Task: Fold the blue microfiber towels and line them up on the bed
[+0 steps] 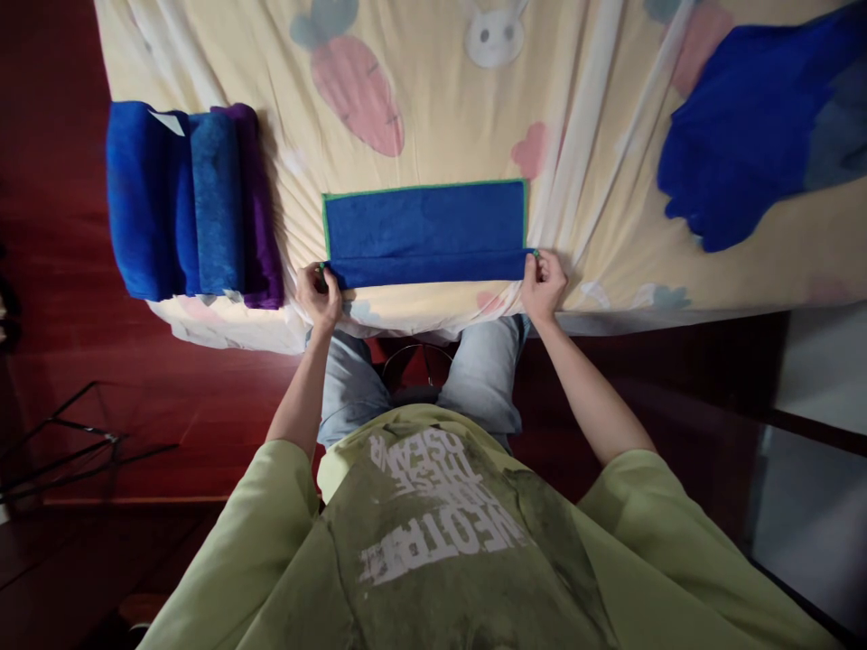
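Note:
A blue towel with a green edge (425, 221) lies flat on the yellow printed bed sheet (433, 99), its near edge folded over into a narrow band. My left hand (318, 293) pinches the towel's near left corner. My right hand (542, 284) pinches the near right corner. Both hands rest at the front edge of the bed.
A stack of folded blue and purple towels (193, 203) sits at the bed's left end. A loose heap of blue cloth (751, 117) lies at the right. A dark red wooden floor (101, 379) surrounds the bed, with a black wire frame (60, 451) at the left.

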